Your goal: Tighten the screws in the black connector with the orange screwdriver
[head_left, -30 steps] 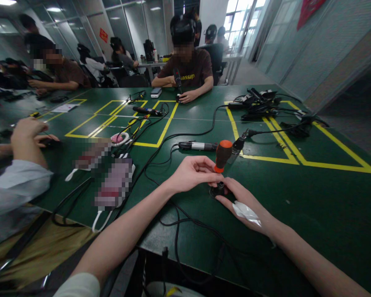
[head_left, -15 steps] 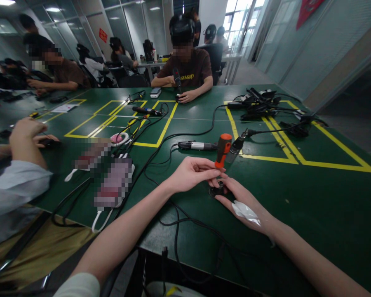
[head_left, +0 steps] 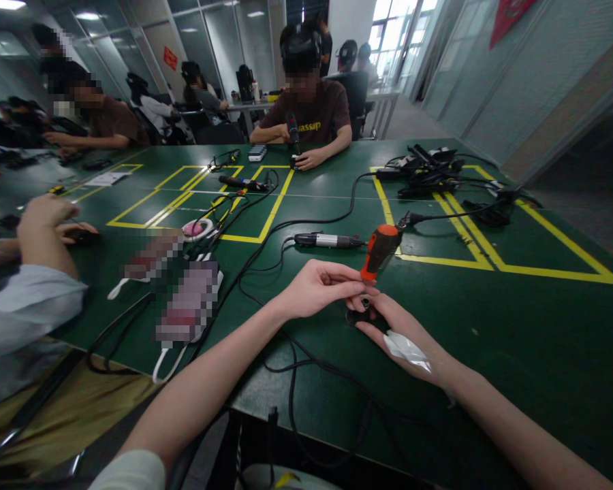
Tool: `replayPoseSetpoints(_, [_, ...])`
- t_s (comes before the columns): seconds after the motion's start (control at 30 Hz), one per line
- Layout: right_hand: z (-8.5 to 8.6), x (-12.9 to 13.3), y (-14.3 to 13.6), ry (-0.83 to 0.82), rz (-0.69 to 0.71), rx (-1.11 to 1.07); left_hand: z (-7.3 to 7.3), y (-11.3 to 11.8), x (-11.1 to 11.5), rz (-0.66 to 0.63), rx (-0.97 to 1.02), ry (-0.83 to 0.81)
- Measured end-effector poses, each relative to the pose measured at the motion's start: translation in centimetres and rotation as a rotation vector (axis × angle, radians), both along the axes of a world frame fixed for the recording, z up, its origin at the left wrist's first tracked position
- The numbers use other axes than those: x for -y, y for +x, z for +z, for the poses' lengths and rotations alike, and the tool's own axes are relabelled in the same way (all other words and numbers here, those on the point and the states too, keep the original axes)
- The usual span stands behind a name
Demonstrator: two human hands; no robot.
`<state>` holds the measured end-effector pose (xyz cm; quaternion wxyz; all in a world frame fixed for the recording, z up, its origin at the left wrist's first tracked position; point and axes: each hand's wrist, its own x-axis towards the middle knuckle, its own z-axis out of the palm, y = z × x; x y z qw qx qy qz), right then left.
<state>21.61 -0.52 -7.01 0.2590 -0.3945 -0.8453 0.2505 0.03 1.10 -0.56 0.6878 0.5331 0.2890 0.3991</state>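
My left hand [head_left: 323, 288] pinches a screwdriver [head_left: 381, 249] with an orange and black handle, near the base of that handle. The handle points up and leans to the right. Below the fingers, a small black round-based part [head_left: 356, 317] with a metal-looking top rests at the table surface. My right hand [head_left: 396, 325], with clear tape across its back, has its thumb and fingers closed around this part. The screwdriver's tip is hidden by my fingers.
On the green table [head_left: 531, 340], a corded pen-shaped electric screwdriver [head_left: 329, 240] lies beyond my left hand. Black cables run left and below. A pile of black tools and cords [head_left: 423, 170] lies back right. Blurred power strips [head_left: 191, 303] are left. A person [head_left: 314, 102] works opposite; another's hand [head_left: 79, 233] is left.
The screwdriver handle has tipped to the right and now covers most of the dark corded tool behind it. Both hands have stayed nearly in place.
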Motion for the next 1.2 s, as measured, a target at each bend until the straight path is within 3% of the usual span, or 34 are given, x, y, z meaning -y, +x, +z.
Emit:
replayPoseSetpoints(0.27, [0.50,0.11,-0.15,0.022,0.023,-0.011,-0.30,0.14,-0.07,0.074,0.044,-0.003])
replayPoseSetpoints(1.2, [0.18,0.08,-0.15,0.029,0.024,-0.019,0.12,0.03,0.00,0.080,0.016,-0.014])
